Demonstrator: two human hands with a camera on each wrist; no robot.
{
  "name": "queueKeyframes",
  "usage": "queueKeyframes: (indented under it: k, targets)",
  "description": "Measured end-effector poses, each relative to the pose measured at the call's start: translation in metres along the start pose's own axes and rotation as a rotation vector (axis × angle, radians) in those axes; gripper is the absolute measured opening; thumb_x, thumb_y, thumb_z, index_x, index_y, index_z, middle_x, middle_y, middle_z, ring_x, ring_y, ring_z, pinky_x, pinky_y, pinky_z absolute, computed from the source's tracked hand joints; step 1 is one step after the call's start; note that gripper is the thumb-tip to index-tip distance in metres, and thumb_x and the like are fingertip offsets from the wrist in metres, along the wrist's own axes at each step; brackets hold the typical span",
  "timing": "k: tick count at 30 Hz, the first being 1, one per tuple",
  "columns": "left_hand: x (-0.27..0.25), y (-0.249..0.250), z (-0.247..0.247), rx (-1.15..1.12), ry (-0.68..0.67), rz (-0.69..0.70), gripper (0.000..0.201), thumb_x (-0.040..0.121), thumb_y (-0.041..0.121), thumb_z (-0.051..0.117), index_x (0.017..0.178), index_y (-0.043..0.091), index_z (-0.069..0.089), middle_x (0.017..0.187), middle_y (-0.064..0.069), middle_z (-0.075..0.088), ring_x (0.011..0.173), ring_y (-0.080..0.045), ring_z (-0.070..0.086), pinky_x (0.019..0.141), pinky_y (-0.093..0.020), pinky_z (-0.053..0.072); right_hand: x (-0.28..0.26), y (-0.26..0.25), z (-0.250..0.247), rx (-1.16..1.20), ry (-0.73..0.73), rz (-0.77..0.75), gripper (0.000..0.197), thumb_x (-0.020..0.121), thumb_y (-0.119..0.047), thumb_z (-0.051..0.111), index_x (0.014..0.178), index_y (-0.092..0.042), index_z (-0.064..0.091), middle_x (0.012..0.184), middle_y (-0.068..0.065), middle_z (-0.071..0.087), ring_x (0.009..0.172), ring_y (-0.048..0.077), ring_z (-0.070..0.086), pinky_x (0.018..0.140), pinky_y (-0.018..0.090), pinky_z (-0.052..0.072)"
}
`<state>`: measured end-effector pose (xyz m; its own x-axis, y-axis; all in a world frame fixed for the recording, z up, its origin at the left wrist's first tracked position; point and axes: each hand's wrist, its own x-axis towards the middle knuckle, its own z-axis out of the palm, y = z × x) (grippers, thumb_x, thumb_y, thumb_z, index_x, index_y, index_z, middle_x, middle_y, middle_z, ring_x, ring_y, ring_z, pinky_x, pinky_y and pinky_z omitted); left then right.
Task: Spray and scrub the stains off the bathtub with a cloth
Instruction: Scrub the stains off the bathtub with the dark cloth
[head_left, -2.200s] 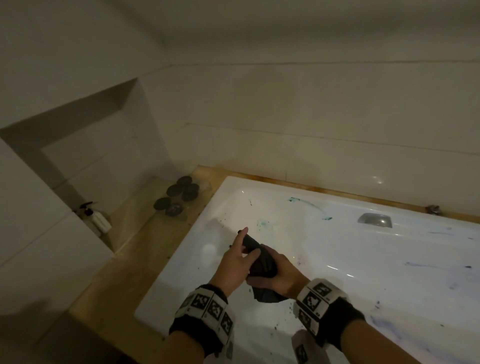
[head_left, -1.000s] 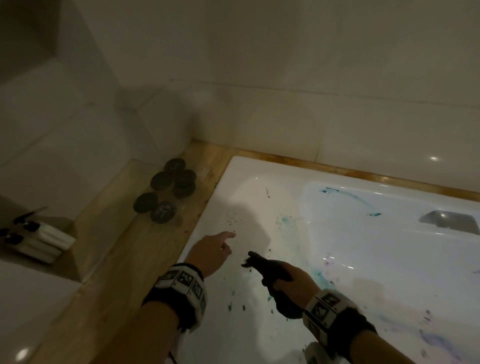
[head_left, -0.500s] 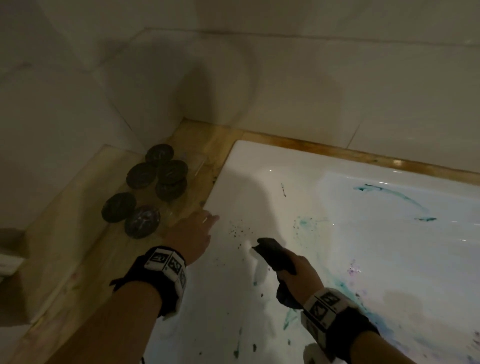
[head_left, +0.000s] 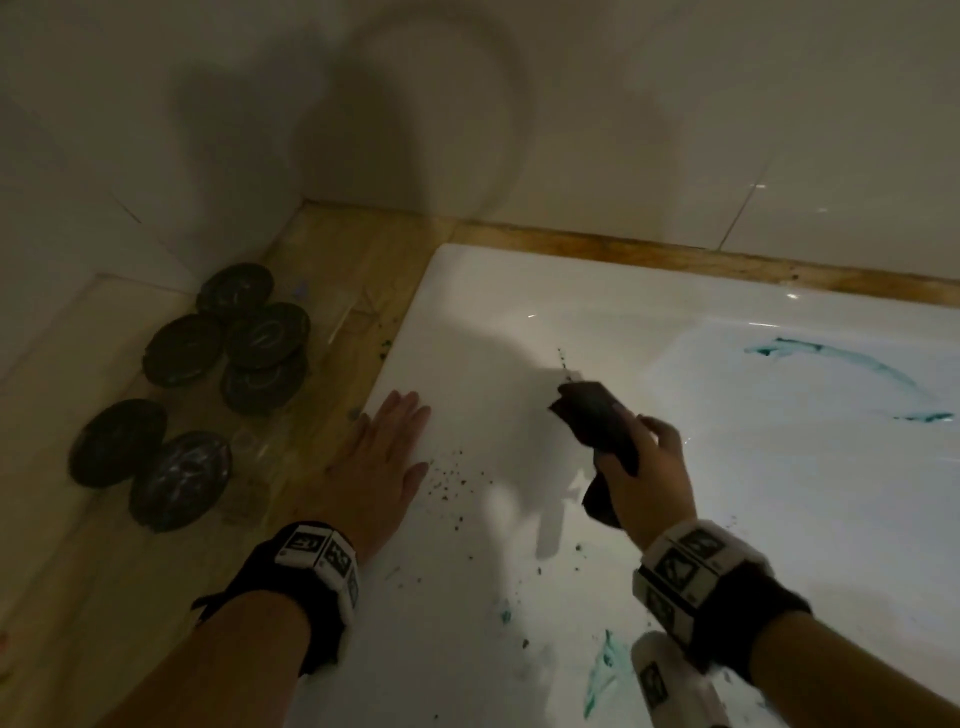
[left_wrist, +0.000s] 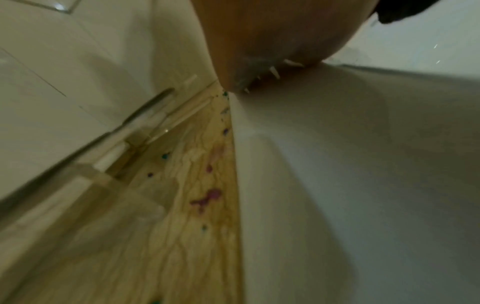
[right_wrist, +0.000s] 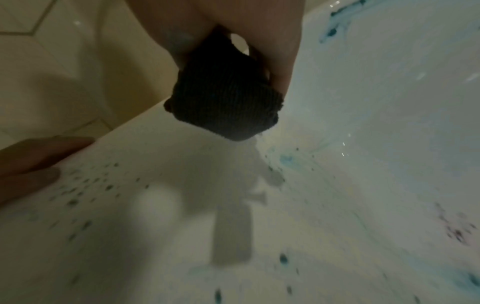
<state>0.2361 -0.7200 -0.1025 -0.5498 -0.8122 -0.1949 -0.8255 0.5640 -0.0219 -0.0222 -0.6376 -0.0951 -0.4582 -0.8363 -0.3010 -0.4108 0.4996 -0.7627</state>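
Bracing at the tub's edge, a person readies a cloth over the stained enamel. Left of the left hand, a cluster of dark round discs (head_left: 228, 364) sits on the wooden ledge (head_left: 332, 270) that frames the bathtub (head_left: 498, 291). The left hand (head_left: 382, 462) lies flat, fingers straight and together, across the seam where ledge meets rim, holding nothing. Between the hands, fine dark specks (head_left: 452, 478) dot the white slope. The right hand (head_left: 647, 467) hovers above that slope, fingers and thumb curled around a bunched dark cloth (head_left: 597, 421), one end poking forward past the knuckles and the other hanging below the palm; the wrist view shows the wad (right_wrist: 226, 102) clear of the enamel. Right of it, teal smears (head_left: 841, 358) streak the far wall of the tub, with more teal marks (head_left: 602, 670) below the wrist. No spray bottle is plainly identifiable. The cloth looks soft, light and limp, likely best kept balled in the fist so a firm pad meets the stain; the glossy tub will probably be slick once wet.
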Motion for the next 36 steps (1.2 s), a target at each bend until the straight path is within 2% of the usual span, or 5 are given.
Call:
queueKeyframes:
  k: [8,15,24,32,36]
  targets:
    - [-0.001,0.009,0.010,-0.063,0.129,-0.045,0.057,0.097,0.041,0.015,0.145,0.013,0.029,0.152,-0.002,0.027,0.139,-0.015,0.022,0.115,-0.030,0.009,0.068,-0.029,-0.001,-0.004,0.444,-0.024,0.055,0.092,-0.029,0.050,0.143,-0.019,0.030,0.145,0.003,0.020,0.117,0.028,0.049,0.099,0.039,0.043]
    - [0.000,0.009,0.008,-0.077,0.109,-0.040,0.058,0.096,0.042,0.019,0.146,0.014,0.026,0.152,-0.002,0.026,0.139,-0.014,0.020,0.114,-0.031,0.009,0.097,-0.032,0.049,-0.233,0.276,-0.046,0.065,0.097,-0.040,0.034,0.149,-0.016,0.003,0.153,0.011,-0.001,0.137,0.030,0.018,0.106,0.039,0.033]
    - [0.002,0.005,0.009,-0.137,0.138,-0.038,0.059,0.093,0.045,0.024,0.146,0.020,0.025,0.151,0.011,0.018,0.140,-0.002,0.009,0.115,-0.026,0.005,0.078,-0.004,0.089,-0.381,0.232,-0.401,0.038,0.063,0.009,0.070,0.099,-0.001,0.062,0.106,0.026,0.057,0.078,0.043,0.057,0.049,0.041,0.054]
    - [0.001,0.003,0.014,-0.192,0.226,-0.009,0.057,0.093,0.042,0.029,0.144,0.019,0.029,0.151,0.004,0.027,0.141,-0.008,0.018,0.115,-0.035,0.015,0.080,-0.011,0.044,0.122,0.428,-0.166,0.044,0.084,0.000,0.054,0.127,-0.012,0.049,0.137,0.013,0.032,0.117,0.029,0.046,0.093,0.017,0.031]
    - [0.001,0.001,0.016,-0.191,0.233,0.011,0.054,0.096,0.042,0.022,0.146,0.020,0.024,0.152,0.005,0.023,0.142,-0.008,0.016,0.115,-0.036,0.015,0.089,-0.039,0.072,-0.025,0.320,-0.283,0.053,0.088,-0.008,0.054,0.138,-0.021,0.041,0.146,0.015,0.020,0.131,0.033,0.030,0.111,0.033,0.028]
